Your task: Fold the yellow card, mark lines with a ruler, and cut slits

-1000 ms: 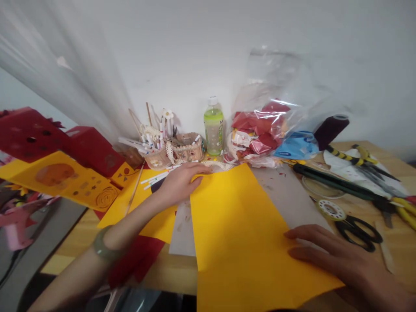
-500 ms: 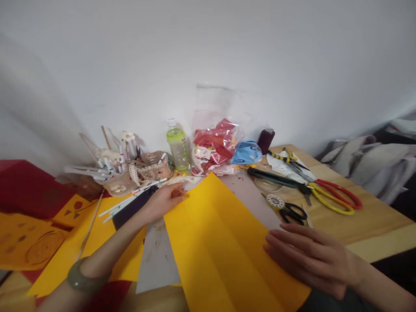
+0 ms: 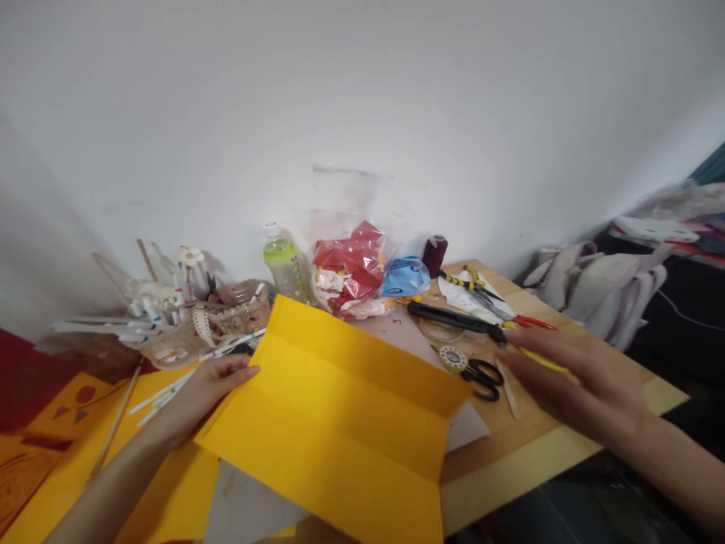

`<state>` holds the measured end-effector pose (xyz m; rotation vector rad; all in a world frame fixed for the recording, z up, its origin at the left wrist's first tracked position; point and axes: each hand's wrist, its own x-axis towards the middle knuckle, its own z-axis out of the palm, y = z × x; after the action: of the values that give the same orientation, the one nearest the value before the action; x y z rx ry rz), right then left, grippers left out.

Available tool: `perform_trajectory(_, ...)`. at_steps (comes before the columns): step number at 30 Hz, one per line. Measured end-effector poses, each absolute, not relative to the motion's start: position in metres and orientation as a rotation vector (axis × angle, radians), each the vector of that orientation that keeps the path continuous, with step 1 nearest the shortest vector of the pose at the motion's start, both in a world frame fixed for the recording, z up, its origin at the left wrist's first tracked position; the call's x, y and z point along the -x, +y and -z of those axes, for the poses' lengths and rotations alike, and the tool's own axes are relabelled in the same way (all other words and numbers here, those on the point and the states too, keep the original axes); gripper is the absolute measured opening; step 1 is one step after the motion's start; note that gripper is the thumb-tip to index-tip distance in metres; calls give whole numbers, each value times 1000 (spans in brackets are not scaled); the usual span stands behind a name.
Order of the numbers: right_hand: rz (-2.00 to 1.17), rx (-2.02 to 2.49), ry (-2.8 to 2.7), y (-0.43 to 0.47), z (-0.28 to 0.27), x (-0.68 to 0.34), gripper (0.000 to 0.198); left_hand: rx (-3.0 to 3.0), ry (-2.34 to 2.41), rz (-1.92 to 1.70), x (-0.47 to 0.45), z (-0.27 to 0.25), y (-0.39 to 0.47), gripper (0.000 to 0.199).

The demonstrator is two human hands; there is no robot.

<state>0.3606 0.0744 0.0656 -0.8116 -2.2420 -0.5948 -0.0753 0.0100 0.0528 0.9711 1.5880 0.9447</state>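
A sheet of yellow paper (image 3: 340, 431) with crosswise creases is raised and tilted in front of me. My left hand (image 3: 212, 389) pinches its left edge between thumb and fingers. Off the paper, to its right, my right hand (image 3: 578, 381) hovers with fingers stretched out, somewhat blurred. It covers most of the large scissors (image 3: 534, 323) with red and yellow handles; whether it touches them I cannot tell. Close by lie a dark utility knife (image 3: 453, 317), small black-handled scissors (image 3: 485, 378) and a round white dial-like disc (image 3: 454, 358).
Along the wall stand a green-labelled bottle (image 3: 285, 264), a clear bag of red scraps (image 3: 354, 268), a blue packet (image 3: 405, 276) and a dark thread spool (image 3: 434, 255). Yellow-black pliers (image 3: 467, 282) lie behind the knife. Markers and a flower decoration (image 3: 191, 257) fill the left.
The yellow paper has turned, its creases now running crosswise. My right hand has left its right edge and moved over the large scissors. The view has shifted right.
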Motion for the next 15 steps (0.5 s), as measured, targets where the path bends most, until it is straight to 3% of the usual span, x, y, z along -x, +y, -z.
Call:
perform_trajectory(6, 608, 956, -2229, 127, -68, -386, 22, -614, 1704, -1298, 91, -27, -1, 31)
perform_trajectory(15, 475, 1091, -2473, 157, -29, -371, 27, -435, 1734, -1566, 94, -39, -20, 18)
